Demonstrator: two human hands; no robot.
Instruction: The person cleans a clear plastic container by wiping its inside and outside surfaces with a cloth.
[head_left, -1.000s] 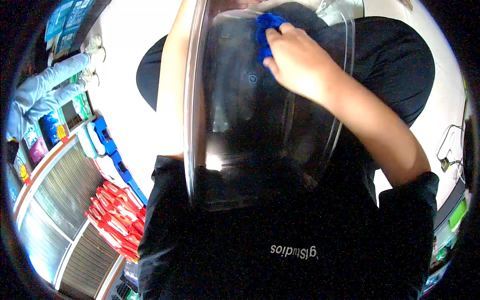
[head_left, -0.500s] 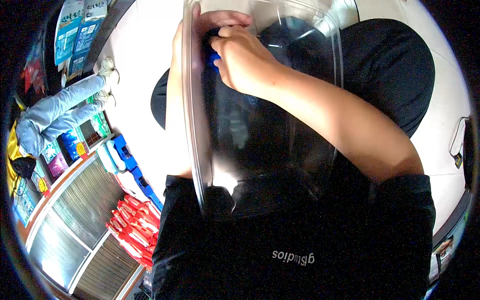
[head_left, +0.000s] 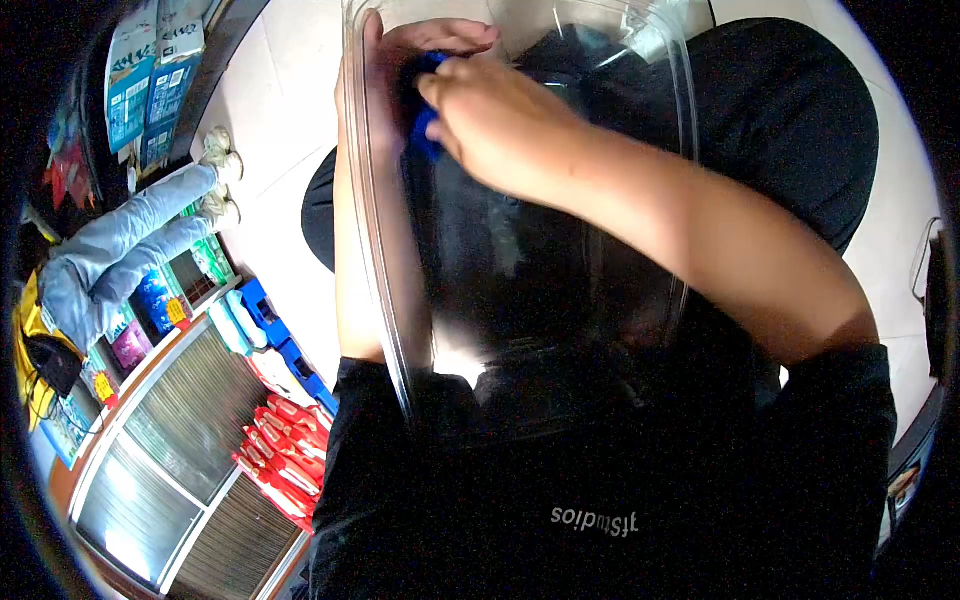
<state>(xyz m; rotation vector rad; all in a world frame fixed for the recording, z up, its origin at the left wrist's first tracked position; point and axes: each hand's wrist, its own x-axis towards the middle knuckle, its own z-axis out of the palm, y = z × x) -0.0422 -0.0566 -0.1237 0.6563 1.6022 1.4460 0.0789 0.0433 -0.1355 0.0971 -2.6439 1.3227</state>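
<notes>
A large clear plastic container (head_left: 510,300) lies across the person's lap, its long rim on the left. My left hand (head_left: 440,38) holds its far left corner, with the thumb near the rim and the fingers seen through the plastic. At the upper left of the container, my right hand (head_left: 490,115) is closed on a blue cloth (head_left: 424,130) and presses it against the plastic, close to my left hand. Part of the cloth is hidden under the fingers. My right forearm crosses over the container.
Black-clad knees (head_left: 790,130) rest on the pale floor (head_left: 275,110) around the container. To the left are a person's legs in light blue trousers (head_left: 140,210), red packages (head_left: 285,450), blue plastic items (head_left: 275,325) and shelved goods. A dark cable (head_left: 920,265) lies at the right.
Over the last second, my right hand has moved left across the container with the blue cloth, towards my left hand. My left hand's fingers now show more, and the surroundings have shifted in view.
</notes>
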